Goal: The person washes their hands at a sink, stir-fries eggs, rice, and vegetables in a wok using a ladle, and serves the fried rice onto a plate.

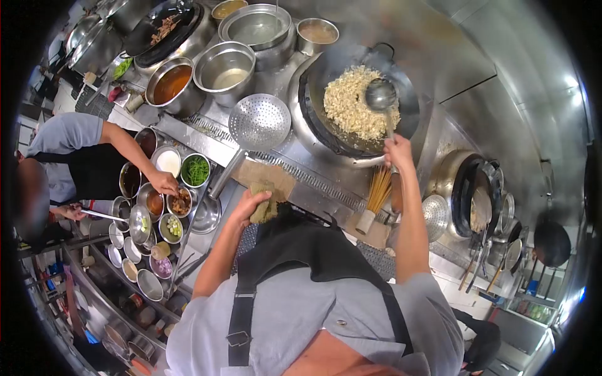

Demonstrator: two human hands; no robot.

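Observation:
My right hand [398, 153] is wrapped round the handle of a metal ladle [380, 94], whose wooden end sticks out below the fist. The ladle's bowl rests on or just above pale, crumbly food [351, 103], possibly fried rice, in a large dark wok [409, 91]. Closed on a folded, greenish-brown cloth [263, 205], my left hand [246, 208] is close to my apron, at the stove's front edge. A perforated strainer [259, 121] lies just beyond that hand, its handle pointing toward me.
Pots of liquid [226, 75] stand behind the strainer. A bamboo brush [377, 191] lies in front of the wok. At left, a co-worker's hand [164, 183] reaches into one of several ingredient bowls [195, 170]. Another wok station [480, 194] is at right.

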